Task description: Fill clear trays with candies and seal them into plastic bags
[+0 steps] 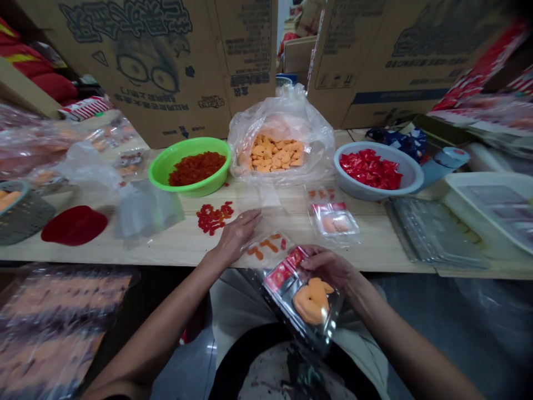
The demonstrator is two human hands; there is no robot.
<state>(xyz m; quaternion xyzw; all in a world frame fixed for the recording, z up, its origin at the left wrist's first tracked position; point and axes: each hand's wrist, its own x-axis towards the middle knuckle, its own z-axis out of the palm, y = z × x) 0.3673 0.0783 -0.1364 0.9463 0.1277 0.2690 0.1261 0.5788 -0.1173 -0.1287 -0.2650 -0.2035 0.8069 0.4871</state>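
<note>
Left hand (237,236) flat on the bench (125,251), fingers spread, pinching nothing. Right hand (327,265) raised off the bench, curled and pinching the red-and-white label end of a clear blister pack (310,300), which hangs just below that hand, tilted, with a few lumpy orange pieces inside, their exact count unclear.

Two more packs within reach: an open plastic tray (266,250) just beside the left hand, holding several small orange and red pieces and no visible label, and a labelled pack (333,219) ahead of the right hand, with pale orange pieces behind its film. So one pack in hand, one labelled pack on the bench, one tray only part filled.

Ahead of the left hand, a small scatter of loose red pieces (214,218), too many to count exactly. Beyond it, one green plastic basin (166,178) heaped with red pieces, one clear bag (275,119) full of orange pieces, and one pale blue bowl (410,178) piled with red packets, all well stocked. Right of the right hand, one stack of clear trays (433,236). Below and left of the left hand, a blurred spread of orange-filled packs (54,328), number impossible to tell.
</note>
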